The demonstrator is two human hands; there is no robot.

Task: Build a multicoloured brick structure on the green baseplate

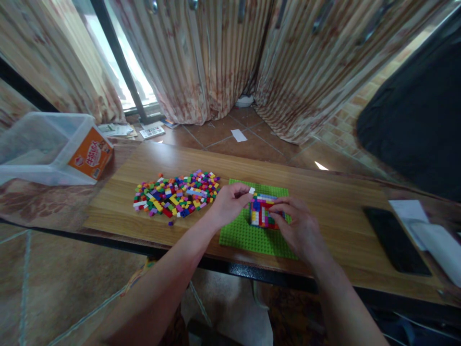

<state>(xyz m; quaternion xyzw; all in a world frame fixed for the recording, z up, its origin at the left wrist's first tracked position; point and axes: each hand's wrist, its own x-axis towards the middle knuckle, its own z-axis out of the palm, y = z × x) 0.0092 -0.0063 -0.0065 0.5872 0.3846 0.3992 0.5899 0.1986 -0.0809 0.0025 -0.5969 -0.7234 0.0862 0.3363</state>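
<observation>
My left hand (pixel 232 202) pinches a small white toy brick (pixel 251 191) between thumb and fingertips, just above the upper left corner of a multicoloured brick structure (pixel 260 216). That structure stands on a green studded baseplate (pixel 237 235). At its right side is my right hand (pixel 297 223), fingers bent and closed over the bricks; whether a loose piece is between the fingertips is hidden. Left of the baseplate spreads a pile of loose coloured bricks (pixel 176 194), close to my left wrist. One dark purple brick (pixel 170 223) lies apart in front of the pile.
A clear plastic bin (pixel 46 175) with an orange label stands at the table's left end. To the right lie a black phone-like slab (pixel 396 240) and white paper (pixel 408 216). The wooden table (pixel 338 206) has a dark front edge; curtains (pixel 201 57) hang behind it.
</observation>
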